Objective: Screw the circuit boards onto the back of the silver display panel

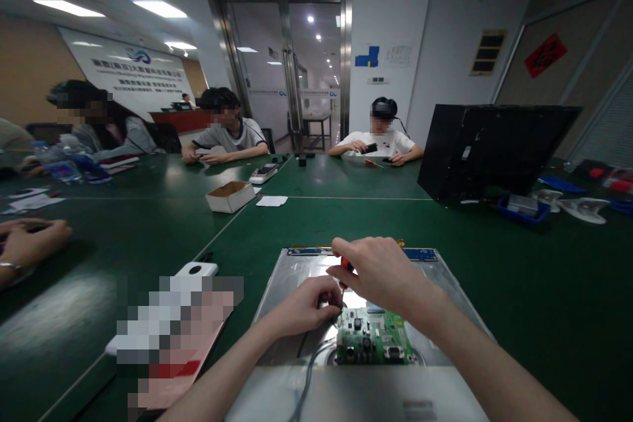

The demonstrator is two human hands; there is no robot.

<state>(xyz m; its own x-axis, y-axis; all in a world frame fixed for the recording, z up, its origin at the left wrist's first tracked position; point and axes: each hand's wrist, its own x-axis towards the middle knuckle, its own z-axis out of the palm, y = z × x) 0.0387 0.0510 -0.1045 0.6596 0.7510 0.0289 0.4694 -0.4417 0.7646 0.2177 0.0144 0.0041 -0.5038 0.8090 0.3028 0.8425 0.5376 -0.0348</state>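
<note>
A flat metal display panel [267, 379] lies in front of me, with a green circuit board [373, 336] on its middle. My right hand [378, 270] is closed around a screwdriver [347, 264] with a red and black handle, its shaft pointing down at the board's upper left corner. Close beside the shaft, my left hand [316, 303] has its fingertips pinched together at that same corner. Whatever lies between those fingertips is hidden. A grey cable [307, 376] runs from the board's left side toward me. Along the panel's far edge sits a narrow blue circuit strip [420, 254].
Left of the panel lie a white power strip-like device [198, 270] and a pink sheet [217, 316], both partly blurred. Further off are an open cardboard box [230, 198] and a black monitor [494, 151]. Another person's hand [37, 241] is at far left; several people sit around the green table [346, 217].
</note>
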